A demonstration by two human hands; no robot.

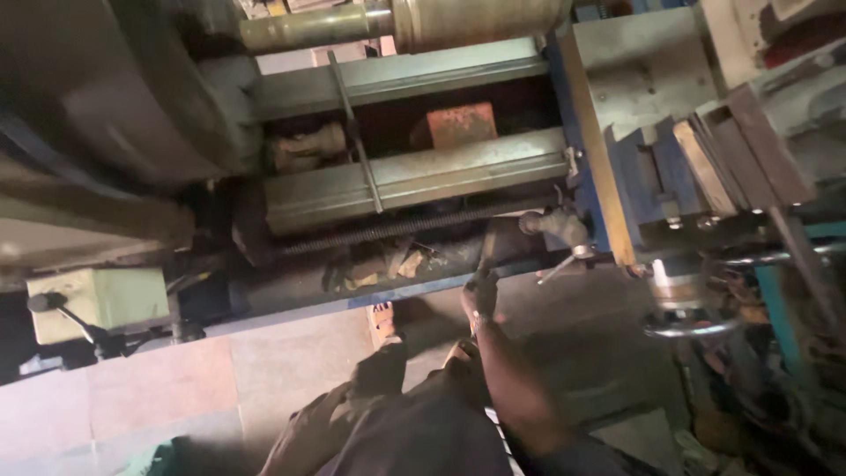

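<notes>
My right hand (480, 293) reaches down to the front of a lathe and is closed around a dark lever handle (487, 251) just below the lead screw (397, 227). The picture is blurred, so the grip is not sharp. Right of the hand sits a grey knob with a thin lever (564, 231) on the blue carriage (617, 167). My left hand is out of view. My dark trouser leg (379, 414) and a sandalled foot (383, 317) show below.
The lathe bed rails (414, 181) run across the middle with a thin rod (357, 132) lying over them. A large chuck (106, 88) is at left, a cylinder (476, 18) on top, a handwheel (692, 326) at right and a cream box (106, 295) at lower left.
</notes>
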